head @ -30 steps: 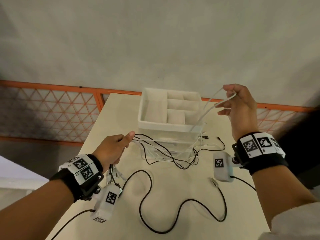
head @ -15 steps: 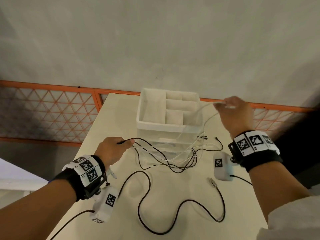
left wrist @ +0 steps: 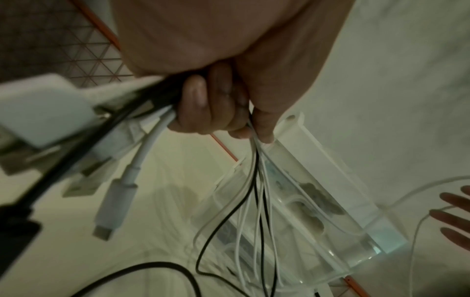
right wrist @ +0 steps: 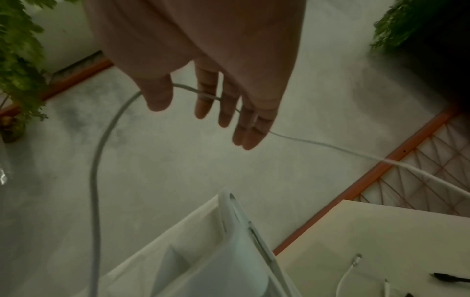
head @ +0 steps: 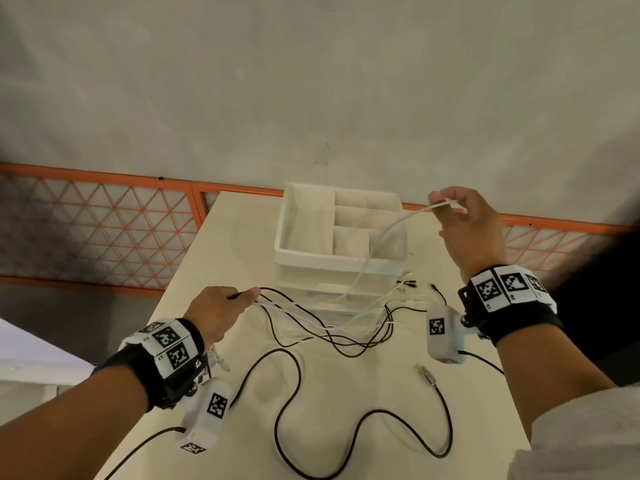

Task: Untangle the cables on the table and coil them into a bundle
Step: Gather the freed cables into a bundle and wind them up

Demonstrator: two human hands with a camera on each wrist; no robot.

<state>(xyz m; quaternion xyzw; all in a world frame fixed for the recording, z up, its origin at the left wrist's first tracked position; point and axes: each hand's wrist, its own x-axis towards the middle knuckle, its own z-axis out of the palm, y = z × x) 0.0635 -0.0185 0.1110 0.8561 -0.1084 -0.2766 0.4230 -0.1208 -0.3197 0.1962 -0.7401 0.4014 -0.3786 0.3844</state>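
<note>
My left hand (head: 221, 306) grips a bunch of thin white and black cables (left wrist: 257, 180) low over the table; in the left wrist view the fingers (left wrist: 203, 104) curl round them and several plugs (left wrist: 114, 205) stick out behind the fist. From the fist the strands run into a tangle (head: 346, 330) in front of the box. My right hand (head: 464, 223) is raised beside the box and holds one white cable (head: 391, 226), which runs under the thumb and across the fingers (right wrist: 223, 104). A long black cable (head: 287, 393) with a metal plug (head: 427, 375) snakes over the near table.
A white organiser box (head: 311, 258) with open compartments stands at the far middle of the cream table (head: 346, 441). Loose cable ends (head: 408, 282) lie to its right. An orange mesh fence (head: 104, 223) runs behind the table's far and left edges.
My right hand has sunk a little and drifted left with the white cable in it. The left hand has lowered slightly, keeping its bunch.
</note>
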